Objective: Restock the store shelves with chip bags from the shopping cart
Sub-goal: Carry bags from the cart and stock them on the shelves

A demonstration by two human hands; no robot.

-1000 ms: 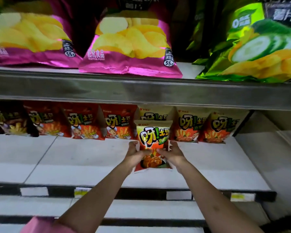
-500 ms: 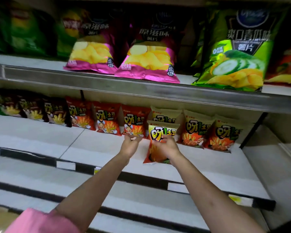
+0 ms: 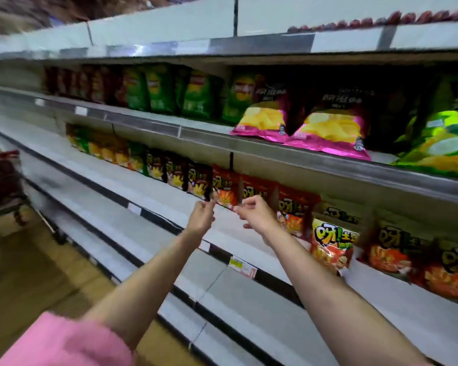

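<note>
Both hands are held empty before the shelf [image 3: 154, 228], the left hand [image 3: 202, 217] and right hand [image 3: 255, 215] with fingers loosely curled. The yellow chip bag [image 3: 331, 247] is seen standing on that shelf, right of the right hand.

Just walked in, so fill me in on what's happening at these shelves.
A person is restocking snack bags. Both hands, left hand and right hand, are raised in front of the middle shelf with fingers loosely curled, holding nothing. A yellow-topped bag stands on that shelf, forward of the row of red bags behind it. The shopping cart is at the far left, blurred. Larger pink bags sit on the shelf above.
</note>
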